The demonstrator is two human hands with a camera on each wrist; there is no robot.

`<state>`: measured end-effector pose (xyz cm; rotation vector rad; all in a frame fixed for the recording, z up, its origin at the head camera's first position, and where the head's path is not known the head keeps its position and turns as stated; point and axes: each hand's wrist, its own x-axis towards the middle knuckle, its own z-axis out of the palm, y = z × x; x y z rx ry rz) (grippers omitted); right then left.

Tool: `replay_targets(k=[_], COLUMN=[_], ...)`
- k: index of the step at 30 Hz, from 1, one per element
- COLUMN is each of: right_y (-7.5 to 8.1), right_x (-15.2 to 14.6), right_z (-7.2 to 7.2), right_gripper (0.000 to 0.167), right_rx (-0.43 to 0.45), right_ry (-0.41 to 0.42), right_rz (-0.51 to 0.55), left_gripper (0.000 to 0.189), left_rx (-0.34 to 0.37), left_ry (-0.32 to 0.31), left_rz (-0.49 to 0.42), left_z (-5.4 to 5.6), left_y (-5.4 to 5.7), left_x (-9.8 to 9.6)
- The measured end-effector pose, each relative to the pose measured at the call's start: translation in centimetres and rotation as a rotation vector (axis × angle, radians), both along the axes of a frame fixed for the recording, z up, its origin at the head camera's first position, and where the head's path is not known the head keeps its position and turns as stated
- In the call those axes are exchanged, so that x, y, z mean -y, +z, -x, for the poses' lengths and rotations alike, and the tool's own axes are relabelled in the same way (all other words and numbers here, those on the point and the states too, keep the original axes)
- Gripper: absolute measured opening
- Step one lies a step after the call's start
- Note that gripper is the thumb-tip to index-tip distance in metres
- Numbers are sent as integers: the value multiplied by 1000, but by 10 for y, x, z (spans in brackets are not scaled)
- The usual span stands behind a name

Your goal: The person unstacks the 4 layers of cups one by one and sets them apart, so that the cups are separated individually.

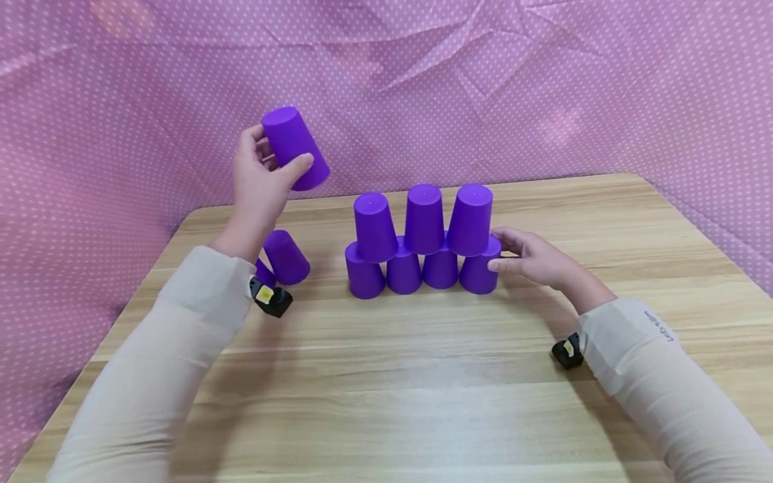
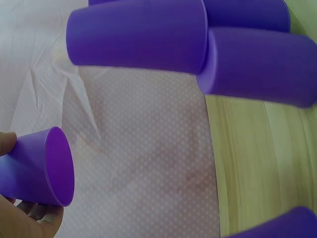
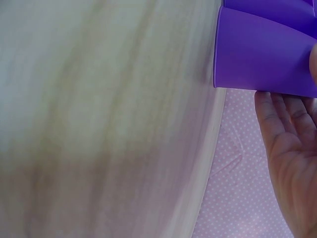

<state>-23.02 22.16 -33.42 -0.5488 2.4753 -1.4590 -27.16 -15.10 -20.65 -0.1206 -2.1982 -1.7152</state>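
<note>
My left hand (image 1: 260, 181) holds a purple cup (image 1: 292, 144) up over the table's back left, tilted and bottom upward, with the thumb on its near side and fingers behind. In the left wrist view the held cup's (image 2: 25, 168) open mouth shows. More upside-down purple cups form two rows: several below, and three above, among them the upper left cup (image 1: 373, 228) and upper right cup (image 1: 471, 221). At the lower row's right end my right hand (image 1: 537, 258) touches the end cup (image 1: 479, 272), thumb at its front, fairly straight fingers along its side in the right wrist view.
Left of the rows, an upside-down purple cup (image 1: 286, 258) stands beside another cup (image 1: 264, 274), half hidden by my left wrist. All stand on a wooden table (image 1: 423, 376). Pink dotted cloth (image 1: 392, 87) hangs behind and at both sides.
</note>
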Motion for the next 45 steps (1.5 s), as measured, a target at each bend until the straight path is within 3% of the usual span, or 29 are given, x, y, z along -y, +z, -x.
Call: replay_targets(k=[6, 16, 27, 40, 45], right_y=[-2, -4, -5, -5, -5], right_x=[-1, -2, -3, -2, -2], right_z=[1, 2, 2, 2, 1], right_gripper=[55, 55, 54, 53, 53], right_rx=[0, -2, -15, -17, -12], right_ry=[-6, -7, -6, -1, 4], right_rz=[1, 4, -2, -6, -5], left_gripper=[60, 62, 62, 67, 66], left_rx=[7, 51, 58, 94, 111], left_ry=[34, 161, 250, 288, 341], left_rz=[-23, 24, -32, -160, -156], left_z=[-1, 0, 0, -9, -11], left_y=[-5, -20, -32, -42, -50], left_x=[18, 47, 75, 109, 118])
